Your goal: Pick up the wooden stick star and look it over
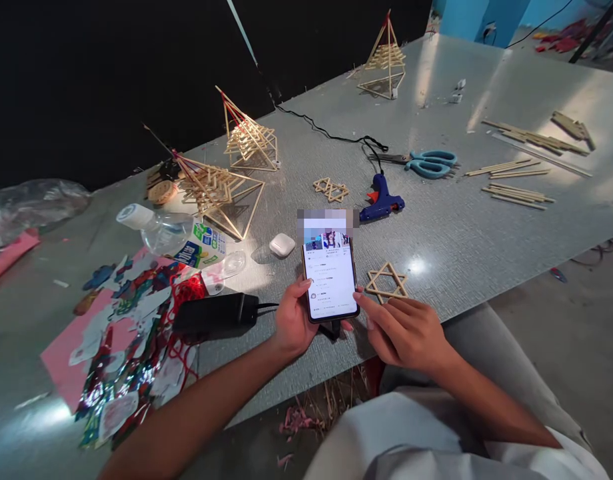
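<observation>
My left hand (pixel 295 316) is wrapped round a smartphone (pixel 332 287) with a lit screen, near the table's front edge. The thumb lies along the phone's left side. A dark cable runs from its lower end. My right hand (pixel 409 331) has its index finger stretched to the screen's lower right edge, the other fingers loosely bent and holding nothing. Just beyond that hand lies a six-pointed star of thin wooden sticks (pixel 387 282). To the left of the phone are a white earbud case (pixel 282 245) and a black power bank (pixel 216 317).
Farther back are a blue glue gun (pixel 382 203), blue-handled scissors (pixel 431 163) and two small joined stick stars (pixel 330 190). Stick pyramids (pixel 251 143) stand along the back. A clear bottle (pixel 172 233) lies beside tinsel and paper scraps (pixel 121 360). Loose sticks (pixel 519 193) lie right.
</observation>
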Available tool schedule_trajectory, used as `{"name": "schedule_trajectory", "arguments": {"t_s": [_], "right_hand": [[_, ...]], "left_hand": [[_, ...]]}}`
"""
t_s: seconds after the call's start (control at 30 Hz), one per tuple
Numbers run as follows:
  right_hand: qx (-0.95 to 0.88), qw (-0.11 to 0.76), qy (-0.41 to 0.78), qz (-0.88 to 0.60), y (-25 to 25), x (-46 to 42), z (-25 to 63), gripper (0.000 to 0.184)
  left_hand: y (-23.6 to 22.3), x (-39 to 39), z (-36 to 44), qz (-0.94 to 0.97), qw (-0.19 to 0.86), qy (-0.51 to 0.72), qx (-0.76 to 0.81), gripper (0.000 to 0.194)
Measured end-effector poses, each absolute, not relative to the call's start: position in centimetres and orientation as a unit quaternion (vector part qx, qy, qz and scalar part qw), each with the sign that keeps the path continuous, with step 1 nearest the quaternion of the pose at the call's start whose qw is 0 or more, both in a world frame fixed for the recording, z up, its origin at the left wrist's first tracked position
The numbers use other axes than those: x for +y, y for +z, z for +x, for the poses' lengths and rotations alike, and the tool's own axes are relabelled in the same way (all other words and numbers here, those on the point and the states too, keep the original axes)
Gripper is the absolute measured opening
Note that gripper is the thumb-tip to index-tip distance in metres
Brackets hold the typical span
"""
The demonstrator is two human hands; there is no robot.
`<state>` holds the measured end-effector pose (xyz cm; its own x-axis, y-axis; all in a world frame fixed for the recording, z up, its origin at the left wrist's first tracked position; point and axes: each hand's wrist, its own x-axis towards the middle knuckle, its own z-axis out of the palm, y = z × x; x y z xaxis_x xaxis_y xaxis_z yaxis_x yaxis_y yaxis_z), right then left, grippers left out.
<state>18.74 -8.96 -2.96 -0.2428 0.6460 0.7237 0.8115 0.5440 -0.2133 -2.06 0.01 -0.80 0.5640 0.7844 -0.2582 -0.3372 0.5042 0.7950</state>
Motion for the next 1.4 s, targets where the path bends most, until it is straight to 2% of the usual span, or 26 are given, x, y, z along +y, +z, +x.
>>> {"name": "schedule_trajectory", "arguments": {"t_s": [0.33,0.5,0.63,0.83,1.13,1.4], "right_hand": [[-0.774,0.397,-0.103,-0.482,-3.2,-9.0,18.7,0.062],[-0.781,0.383,-0.105,-0.482,-2.9,-9.0,18.7,0.045],[-0.826,0.349,-0.103,-0.43,-2.5,-8.9,18.9,0.039],[-0.81,0.418,-0.142,-0.386,-3.0,-8.9,19.0,0.035],[-0.808,0.41,-0.15,-0.396,-2.9,-8.9,19.0,0.034],[-0.809,0.418,-0.143,-0.389,-3.1,-9.1,19.1,0.036]], "left_hand": [[-1.4,0.1,-2.5,0.342,0.804,0.355,0.332,0.076],[-1.3,0.1,-2.4,0.337,0.811,0.353,0.322,0.073],[-0.8,-0.1,-1.9,0.341,0.803,0.369,0.32,0.077],[-0.1,-0.2,-1.5,0.342,0.789,0.379,0.341,0.075],[-0.4,0.0,-1.9,0.352,0.804,0.351,0.327,0.067],[-0.6,0.1,-2.1,0.357,0.804,0.345,0.327,0.067]]}}
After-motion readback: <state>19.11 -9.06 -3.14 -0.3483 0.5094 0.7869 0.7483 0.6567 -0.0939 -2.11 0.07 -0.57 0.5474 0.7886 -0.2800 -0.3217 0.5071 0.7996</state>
